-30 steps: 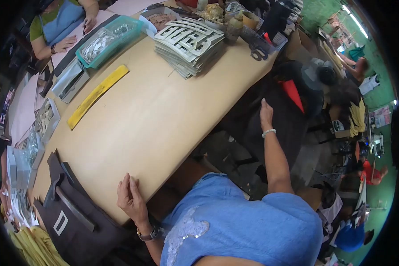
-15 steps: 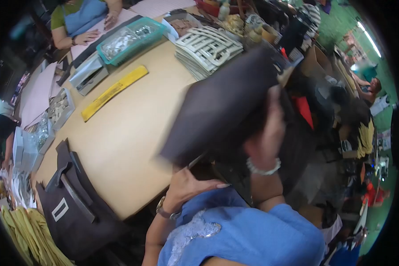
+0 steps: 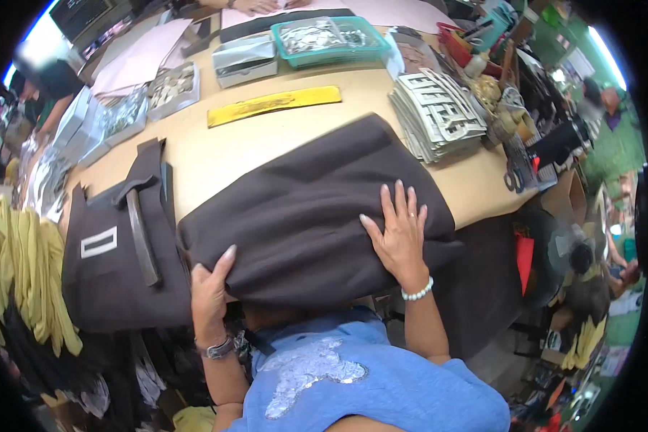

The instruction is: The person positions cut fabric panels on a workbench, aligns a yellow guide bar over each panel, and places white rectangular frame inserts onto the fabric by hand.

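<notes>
A large dark brown fabric panel (image 3: 302,209) lies across the table in front of me, rumpled and hanging over the near edge. My left hand (image 3: 210,291) grips its near left corner, thumb on top and the other fingers hidden underneath. Flat on the panel's right part rests my right hand (image 3: 399,241), with fingers spread. To the left lies another dark brown fabric piece (image 3: 122,302) bearing a white rectangular frame (image 3: 99,243). A hammer (image 3: 141,234) rests on that piece.
A yellow strip (image 3: 273,106) lies on the table (image 3: 209,162) beyond the panel. Farther back are a teal basket (image 3: 329,56) and small boxes. Stacked pale cut-out pieces (image 3: 439,115) and scissors (image 3: 513,180) are at right. Yellow fabric (image 3: 29,266) hangs at left. Other people work nearby.
The brown panel has come down from the raised right hand and now lies spread on the table. My right hand has lowered onto it; my left hand has moved left to its corner.
</notes>
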Demonstrator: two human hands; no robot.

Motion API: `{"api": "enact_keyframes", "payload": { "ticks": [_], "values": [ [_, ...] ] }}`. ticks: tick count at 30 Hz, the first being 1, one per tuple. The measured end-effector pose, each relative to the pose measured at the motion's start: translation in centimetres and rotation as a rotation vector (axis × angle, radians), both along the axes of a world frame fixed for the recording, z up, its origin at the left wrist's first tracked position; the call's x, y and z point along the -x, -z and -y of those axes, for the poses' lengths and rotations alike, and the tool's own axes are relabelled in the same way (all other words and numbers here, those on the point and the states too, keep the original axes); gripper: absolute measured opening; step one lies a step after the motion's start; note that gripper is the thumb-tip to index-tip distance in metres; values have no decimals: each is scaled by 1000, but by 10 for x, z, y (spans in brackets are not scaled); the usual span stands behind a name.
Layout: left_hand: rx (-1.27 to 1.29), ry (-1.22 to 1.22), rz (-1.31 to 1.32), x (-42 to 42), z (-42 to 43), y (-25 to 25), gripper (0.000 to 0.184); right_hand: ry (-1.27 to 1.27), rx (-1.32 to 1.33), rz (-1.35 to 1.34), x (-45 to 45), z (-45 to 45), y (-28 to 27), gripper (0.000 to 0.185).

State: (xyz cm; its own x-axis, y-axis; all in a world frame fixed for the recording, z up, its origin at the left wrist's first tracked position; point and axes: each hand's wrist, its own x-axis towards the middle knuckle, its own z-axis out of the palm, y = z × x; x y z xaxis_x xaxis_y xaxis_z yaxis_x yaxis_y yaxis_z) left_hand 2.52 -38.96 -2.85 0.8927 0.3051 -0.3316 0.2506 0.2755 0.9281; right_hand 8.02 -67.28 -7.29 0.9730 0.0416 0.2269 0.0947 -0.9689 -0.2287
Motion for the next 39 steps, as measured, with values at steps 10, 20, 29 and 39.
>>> {"api": "enact_keyframes", "payload": {
  "ticks": [10,20,29,39],
  "values": [
    [42,-221,158,18,-10,-12,48,80,-112,271,31,10,-32,43],
    [-111,-156,291,-44,-23,4,63,104,-694,-51,-91,44,-20,45],
    [-425,-254,814,-37,-45,-63,28,-240,-1197,560,-65,42,-119,59],
    [-973,155,275,-26,-52,19,41,130,-938,-79,-51,64,-19,67]
  ]
}}
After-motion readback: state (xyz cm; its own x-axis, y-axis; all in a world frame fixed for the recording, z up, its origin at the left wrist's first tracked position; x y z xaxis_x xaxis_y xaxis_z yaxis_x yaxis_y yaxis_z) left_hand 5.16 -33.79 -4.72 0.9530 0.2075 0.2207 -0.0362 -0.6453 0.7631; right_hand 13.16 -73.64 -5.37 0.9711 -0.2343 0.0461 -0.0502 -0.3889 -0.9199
